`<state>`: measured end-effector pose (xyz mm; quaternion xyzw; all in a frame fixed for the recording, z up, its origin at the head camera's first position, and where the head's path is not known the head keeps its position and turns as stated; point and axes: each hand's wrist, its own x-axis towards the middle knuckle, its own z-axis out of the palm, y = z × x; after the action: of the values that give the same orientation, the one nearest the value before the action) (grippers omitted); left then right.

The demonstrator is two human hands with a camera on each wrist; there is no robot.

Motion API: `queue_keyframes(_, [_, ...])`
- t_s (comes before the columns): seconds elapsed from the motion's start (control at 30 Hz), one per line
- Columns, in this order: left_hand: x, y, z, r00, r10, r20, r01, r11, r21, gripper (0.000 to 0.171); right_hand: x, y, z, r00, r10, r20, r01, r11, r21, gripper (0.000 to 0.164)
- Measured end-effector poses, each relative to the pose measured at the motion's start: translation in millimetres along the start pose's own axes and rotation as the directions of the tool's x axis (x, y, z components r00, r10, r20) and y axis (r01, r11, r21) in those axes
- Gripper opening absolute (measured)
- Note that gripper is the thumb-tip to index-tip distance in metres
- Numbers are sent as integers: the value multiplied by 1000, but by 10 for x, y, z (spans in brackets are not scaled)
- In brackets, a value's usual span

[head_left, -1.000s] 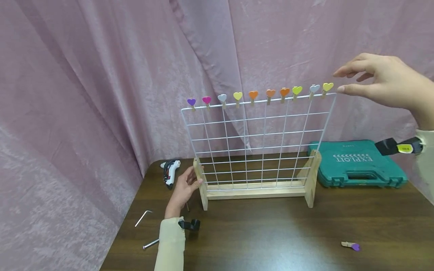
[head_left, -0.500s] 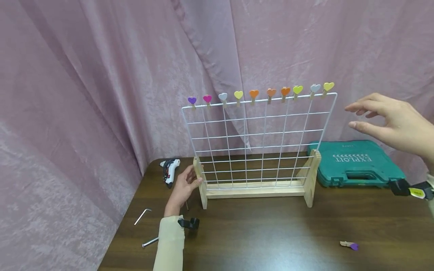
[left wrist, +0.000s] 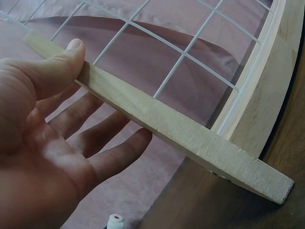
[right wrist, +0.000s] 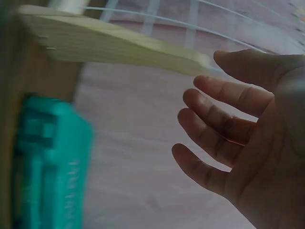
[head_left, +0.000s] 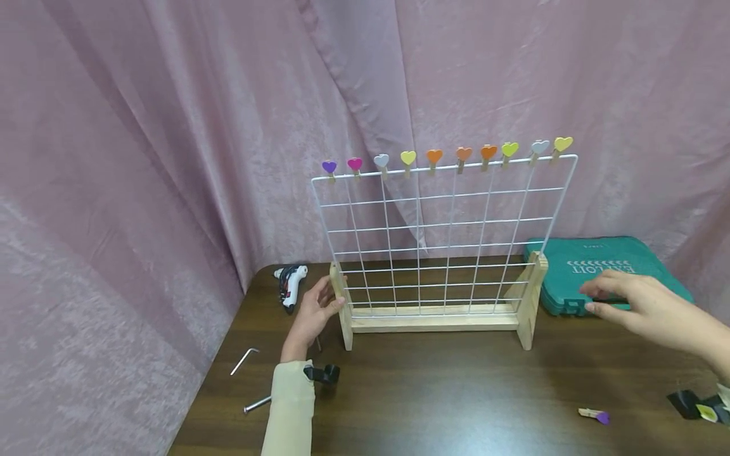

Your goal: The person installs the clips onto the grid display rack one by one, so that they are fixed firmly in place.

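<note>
A white wire grid rack [head_left: 419, 253] stands on wooden side pieces joined by a wooden bar. Several heart-topped clothespins [head_left: 435, 156] in mixed colours line its top wire. My left hand [head_left: 310, 316] holds the left wooden side piece [left wrist: 162, 119], thumb on its front edge and fingers at its outer side. To the right of the rack, my right hand [head_left: 644, 313] is in the air with fingers spread, holding nothing; from the head view it overlaps the green case. A purple heart clothespin [head_left: 594, 415] lies on the table at front right.
The green case [head_left: 570, 282] lies at back right behind the rack's side piece. A white glue gun [head_left: 291, 287] lies back left. Near the left edge are a hex key [head_left: 244, 361] and a bolt [head_left: 257, 405], partly covered by the sleeve. A pink curtain [head_left: 485, 82] hangs behind.
My right hand has come down from beside the rack's top right corner to in front of the green case. My left hand keeps its hold on the side piece. The view shifts slightly.
</note>
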<state>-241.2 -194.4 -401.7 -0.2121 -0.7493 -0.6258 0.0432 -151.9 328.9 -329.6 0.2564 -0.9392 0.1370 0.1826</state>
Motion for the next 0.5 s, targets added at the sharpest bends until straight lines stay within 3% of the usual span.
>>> queue_keyframes(0.1, [4,-17,2,1000,2,4,-2,1000,-7,50,-158,38,173,998,19,59,-22,999,41,19])
queue_keyframes(0.27, [5,-36,2,1000,1,6,-1,1000,-24,48,-377,100,457,984,-20,176,-3,992,124,18])
queue_keyframes(0.5, [12,-49,5,1000,14,18,-13,998,-61,48,-665,212,788,915,-69,398,-54,955,291,31])
